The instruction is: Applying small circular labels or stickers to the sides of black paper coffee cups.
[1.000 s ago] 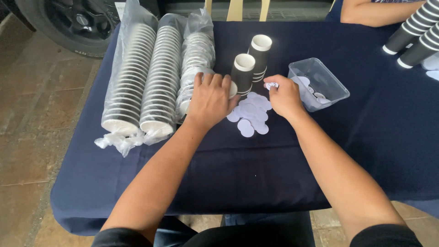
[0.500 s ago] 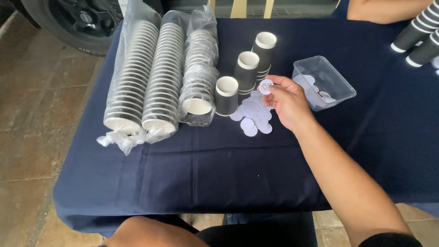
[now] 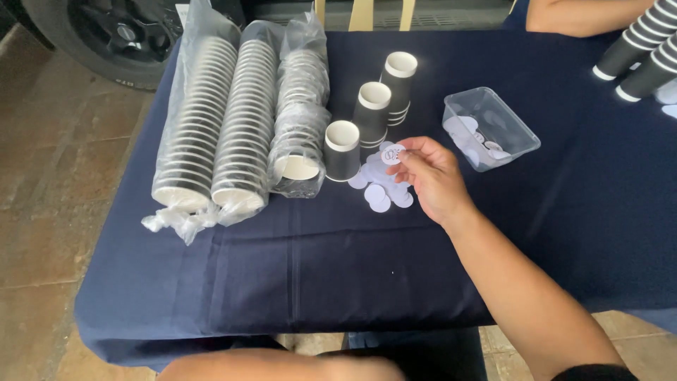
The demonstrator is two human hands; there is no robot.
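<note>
Fingers [image 3: 403, 156] of the right hand [image 3: 431, 178] pinch a small round white sticker [image 3: 390, 154], holding it face up just above a loose pile of round white stickers [image 3: 381, 190] on the worktop [image 3: 352, 261]. The held sticker sits just to the right of the nearest black paper cup [image 3: 343, 150], close to its rim but not touching it. That cup stands upright, open end up, and behind it two short stacks of black cups [image 3: 384, 102] rise in a slanting row towards the far edge.

To the left lie three long sleeves of nested cups in clear plastic wrap [image 3: 233, 120], on their sides, white rims facing the near edge. To the right of the hand sits a clear plastic tub [image 3: 522, 137] with more white stickers inside it, near the hand but apart from it.

The left hand is out of sight; only a forearm [image 3: 282, 367] shows at the bottom edge, so I cannot tell what its fingers are doing.

At the far right corner more stacked black cups [image 3: 638, 49] lie tilted, and another person's arm [image 3: 585, 15] rests at the far edge. The worktop is covered in a dark blue cloth.
</note>
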